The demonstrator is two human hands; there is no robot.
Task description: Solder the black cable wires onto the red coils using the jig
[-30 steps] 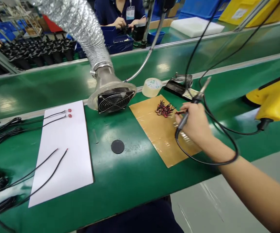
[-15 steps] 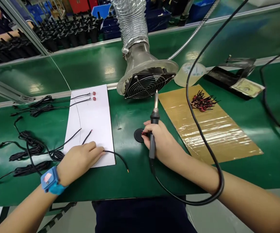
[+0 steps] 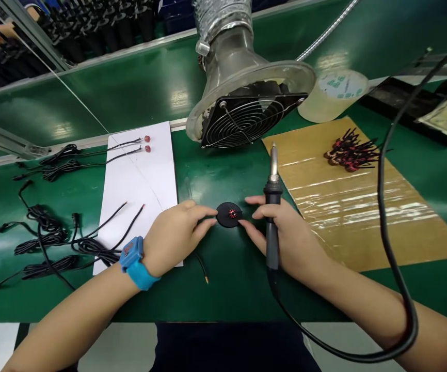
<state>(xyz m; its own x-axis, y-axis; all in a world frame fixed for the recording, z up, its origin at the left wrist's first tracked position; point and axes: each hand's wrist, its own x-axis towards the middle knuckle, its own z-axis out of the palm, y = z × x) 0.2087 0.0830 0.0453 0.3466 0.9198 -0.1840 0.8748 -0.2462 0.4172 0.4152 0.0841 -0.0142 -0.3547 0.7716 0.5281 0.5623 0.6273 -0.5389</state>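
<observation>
My left hand, with a blue watch-like band on its wrist, has thumb and forefinger closed at the left rim of a round black disc. A small red-and-black ring-shaped part sits on top of the disc. My right hand grips a soldering iron, its metal tip pointing up and away from me. The right thumb reaches the disc's right side while the forefinger is spread above it. A black cable end with a bare tip pokes out below my left hand.
A fume extractor with a fan grille hangs just beyond my hands. Coiled black cables lie left, some across a white sheet. On a brown sheet lies a pile of red-and-black parts. The iron's cord loops over my right forearm.
My left hand has let go of the black cable and moved right to the disc. My right hand has released the small red-and-black part onto the disc and shifted right, still holding the soldering iron.
</observation>
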